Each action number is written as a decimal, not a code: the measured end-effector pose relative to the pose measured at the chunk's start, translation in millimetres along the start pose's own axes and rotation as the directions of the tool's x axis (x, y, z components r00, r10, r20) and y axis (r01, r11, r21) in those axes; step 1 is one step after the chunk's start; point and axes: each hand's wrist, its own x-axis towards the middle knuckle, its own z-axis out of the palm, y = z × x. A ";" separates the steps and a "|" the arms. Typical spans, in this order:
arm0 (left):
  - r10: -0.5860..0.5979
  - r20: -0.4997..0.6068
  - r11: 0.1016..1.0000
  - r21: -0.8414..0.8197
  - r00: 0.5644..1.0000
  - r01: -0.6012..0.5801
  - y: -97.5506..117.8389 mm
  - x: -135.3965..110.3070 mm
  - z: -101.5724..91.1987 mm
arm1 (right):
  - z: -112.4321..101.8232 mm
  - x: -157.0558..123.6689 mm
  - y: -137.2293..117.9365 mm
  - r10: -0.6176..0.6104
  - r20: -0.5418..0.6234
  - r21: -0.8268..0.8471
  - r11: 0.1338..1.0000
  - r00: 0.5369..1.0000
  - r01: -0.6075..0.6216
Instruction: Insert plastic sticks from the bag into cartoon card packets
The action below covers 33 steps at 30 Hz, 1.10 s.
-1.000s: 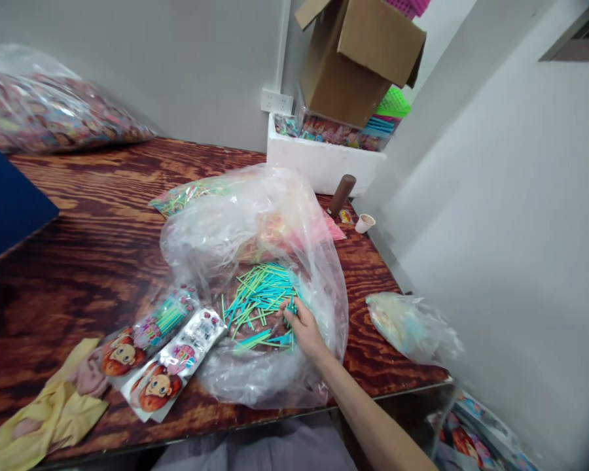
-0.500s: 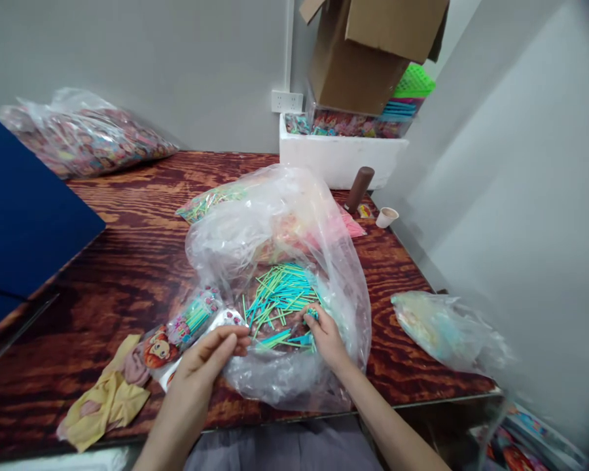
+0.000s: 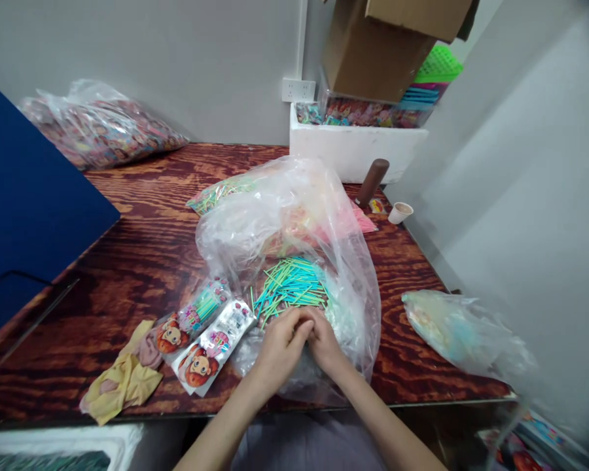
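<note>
**Both hands meet at the near edge of the stick pile**

On the dark wood-grain table (image 3: 142, 216), a large clear crumpled plastic bag (image 3: 294, 209) holds a pile of thin teal and green sticks (image 3: 292, 288). Their long axes run mostly left to right, just beyond the hands. The left hand (image 3: 279, 347) and right hand (image 3: 326, 343) touch with fingers curled, so any grasp is hidden. Half a second earlier the left hand was further left, apart from the right.

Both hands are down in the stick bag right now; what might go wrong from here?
Loose sticks lie splayed in the open clear bag; with the left hand and right hand bunched together at the heap's near edge, some may scatter or slip under plastic folds. The bag sits close to the table edge, so strays might drop off. The printed packets lie right beside the left forearm and could get nudged.
</note>
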 end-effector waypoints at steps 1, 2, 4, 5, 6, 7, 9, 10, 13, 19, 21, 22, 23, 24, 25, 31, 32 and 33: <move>-0.009 -0.011 1.000 0.008 1.000 0.009 -5.0 -4.3 -7.7 | -1.2 0.0 -0.3 0.036 0.012 0.023 0.999 0.999 -0.036; -0.025 -0.044 0.999 0.025 0.999 0.026 -11.5 -10.1 -17.7 | -2.4 0.1 -0.4 0.073 0.027 0.041 0.996 0.997 -0.074; -0.056 -0.183 0.987 0.141 0.982 0.083 -29.1 -24.5 -41.4 | -4.1 0.1 0.5 0.121 0.050 0.058 0.991 0.991 -0.123; -0.045 -0.277 0.963 0.242 0.960 0.115 -39.3 -32.4 -53.2 | -4.4 0.0 1.6 0.124 0.057 0.059 0.990 0.991 -0.128; -0.012 -0.354 0.922 0.358 0.935 0.148 -49.7 -40.1 -63.7 | -4.3 -0.2 2.9 0.120 0.061 0.058 0.991 0.991 -0.124; 0.028 -0.405 0.868 0.463 0.914 0.179 -59.6 -47.3 -72.2 | -4.0 -0.5 4.5 0.116 0.066 0.056 0.991 0.991 -0.120; 0.108 -0.433 0.760 0.616 0.895 0.207 -75.7 -58.8 -82.3 | -2.9 -1.0 7.4 0.122 0.078 0.058 0.990 0.989 -0.127; 0.139 -0.431 0.717 0.665 0.892 0.210 -81.3 -62.7 -84.1 | -2.3 -1.2 8.4 0.132 0.081 0.063 0.989 0.988 -0.137; 0.200 -0.427 0.643 0.736 0.882 0.211 -90.0 -67.6 -82.2 | -1.6 -1.3 9.7 0.163 0.083 0.086 0.982 0.983 -0.170; 0.210 -0.447 0.652 0.727 0.870 0.216 -92.8 -66.5 -80.5 | -1.2 -0.8 9.6 0.194 0.082 0.126 0.971 0.978 -0.203; 0.238 -0.483 0.673 0.707 0.843 0.215 -92.4 -66.8 -81.4 | -0.6 -1.1 10.1 0.198 0.078 0.133 0.969 0.977 -0.207; 0.254 -0.501 0.690 0.693 0.827 0.208 -92.1 -67.0 -81.6 | -0.3 -1.3 10.4 0.200 0.078 0.135 0.969 0.977 -0.209; 0.270 -0.518 0.709 0.677 0.812 0.197 -91.8 -67.3 -81.7 | -0.1 -1.5 10.6 0.201 0.078 0.138 0.968 0.977 -0.210; 0.280 -0.530 0.727 0.662 0.800 0.183 -91.7 -67.7 -81.6 | 0.2 -1.7 10.9 0.201 0.077 0.140 0.967 0.976 -0.210; 0.285 -0.534 0.742 0.648 0.796 0.169 -91.8 -68.0 -81.4 | 0.4 -1.9 11.1 0.202 0.075 0.144 0.967 0.977 -0.211; 0.292 -0.484 0.780 0.620 0.825 0.088 -97.5 -69.3 -83.1 | 1.3 -2.3 12.5 0.206 0.054 0.140 0.967 0.977 -0.212; 0.304 -0.481 0.777 0.624 0.823 0.078 -98.5 -69.5 -84.0 | 1.5 -2.5 12.9 0.208 0.051 0.140 0.967 0.977 -0.213; 0.313 -0.476 0.771 0.633 0.822 0.073 -99.2 -69.7 -85.1 | 1.8 -2.7 13.5 0.209 0.049 0.144 0.966 0.977 -0.214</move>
